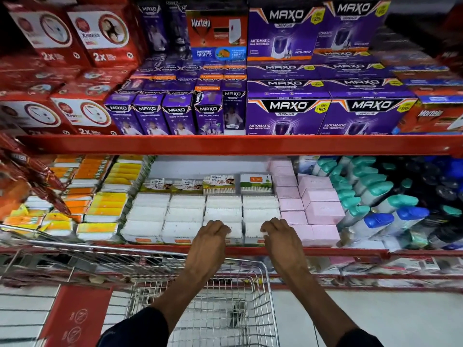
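White packs of cotton buds (185, 214) lie in rows on the lower shelf, straight ahead. My left hand (210, 239) reaches over the red shelf edge (338, 251), its fingers curled over the top of a front-row pack (234, 231). My right hand (280, 236) does the same on the neighbouring front pack (251, 230) to the right. Both hands are knuckles-up, and their fingertips are hidden against the packs. Dark sleeves cover both forearms near the bottom edge.
A wire shopping cart (266, 271) stands under my arms against the shelving. Pink boxes (323, 211) and teal- and blue-capped bottles (370, 194) sit to the right, yellow and orange packs (107, 206) to the left. Purple Maxo boxes (285, 113) and red boxes (82, 116) fill the shelf above.
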Tool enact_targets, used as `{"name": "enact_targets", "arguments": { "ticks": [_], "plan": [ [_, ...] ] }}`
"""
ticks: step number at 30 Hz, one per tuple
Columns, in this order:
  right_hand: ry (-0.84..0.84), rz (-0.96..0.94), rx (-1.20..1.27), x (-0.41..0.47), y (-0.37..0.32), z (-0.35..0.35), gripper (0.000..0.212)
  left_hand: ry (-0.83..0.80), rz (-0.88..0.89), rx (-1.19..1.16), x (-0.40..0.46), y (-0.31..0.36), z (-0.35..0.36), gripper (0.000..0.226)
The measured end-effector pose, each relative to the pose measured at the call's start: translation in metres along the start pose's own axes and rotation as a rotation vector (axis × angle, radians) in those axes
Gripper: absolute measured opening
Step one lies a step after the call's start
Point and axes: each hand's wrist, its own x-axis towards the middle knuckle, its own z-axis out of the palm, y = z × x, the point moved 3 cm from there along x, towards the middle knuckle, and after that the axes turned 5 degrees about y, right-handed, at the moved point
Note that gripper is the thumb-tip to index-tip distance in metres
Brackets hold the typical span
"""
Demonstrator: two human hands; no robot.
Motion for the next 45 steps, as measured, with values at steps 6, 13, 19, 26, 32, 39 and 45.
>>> {"name": "enact_targets", "arguments": {
  "ticks": [6, 13, 19, 26, 32, 39, 45],
  "plan": [
    [-0.002, -0.031, 0.023, -0.001, 0.001, 0.007, 0.052, -0.035, -0.001, 0.043, 0.002, -0.003, 0.008, 0.046],
    [0.027, -0.095, 0.148, -0.001, -0.002, 0.002, 0.034, -0.039, -0.029, 0.081, 0.002, -0.003, 0.005, 0.049],
    [0.032, -0.064, 0.159, 0.000, -0.003, 0.006, 0.031, -0.051, -0.042, 0.078, 0.002, -0.004, 0.006, 0.053],
    [0.048, -0.068, 0.177, 0.000, -0.003, 0.005, 0.029, -0.024, -0.015, 0.052, 0.001, -0.006, 0.008, 0.053],
    [0.062, -0.084, 0.170, -0.003, -0.009, 0.002, 0.031, -0.001, 0.028, 0.024, -0.010, -0.017, 0.000, 0.055],
    [0.074, -0.215, 0.294, 0.002, -0.073, 0.015, 0.029, 0.089, -0.160, 0.025, -0.039, -0.077, -0.032, 0.039],
    [0.010, -0.267, 0.336, 0.015, -0.136, 0.045, 0.034, 0.124, -0.270, 0.069, -0.051, -0.131, -0.048, 0.035]
  ]
}}
